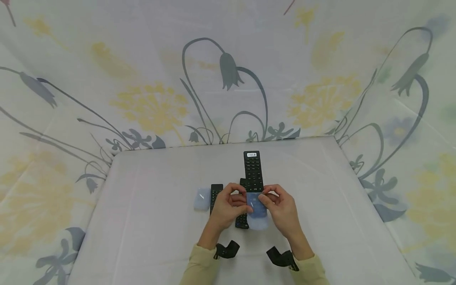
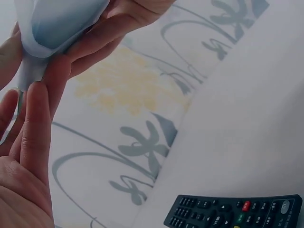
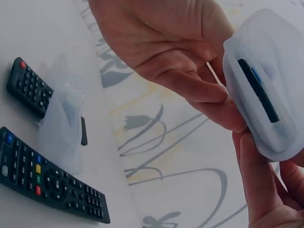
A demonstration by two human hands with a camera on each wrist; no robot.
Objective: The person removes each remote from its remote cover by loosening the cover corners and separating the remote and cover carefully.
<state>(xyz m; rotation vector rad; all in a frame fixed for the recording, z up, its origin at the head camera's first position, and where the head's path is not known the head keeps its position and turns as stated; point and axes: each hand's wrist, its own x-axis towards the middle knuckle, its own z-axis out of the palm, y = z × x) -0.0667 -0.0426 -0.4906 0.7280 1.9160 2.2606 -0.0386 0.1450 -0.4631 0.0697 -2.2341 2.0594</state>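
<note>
In the head view a black remote control (image 1: 253,170) points away from the person, its near end inside a pale blue translucent sleeve (image 1: 257,211). The left hand (image 1: 228,208) pinches the sleeve's left edge between thumb and fingers. On the opposite edge, the right hand (image 1: 283,209) pinches it the same way. Through the sleeve's loose open end in the right wrist view, the dark end of the remote control (image 3: 259,90) shows. Beneath the hands lies a second remote control (image 1: 242,223), partly covered by the left hand and the sleeve.
A third remote control (image 1: 215,192) lies left of the left hand, partly hidden by it. Beside it is a bluish translucent bundle (image 1: 202,199). All rest on a white-covered table (image 1: 153,221), with a flower-patterned cloth (image 1: 149,71) hanging behind and at both sides.
</note>
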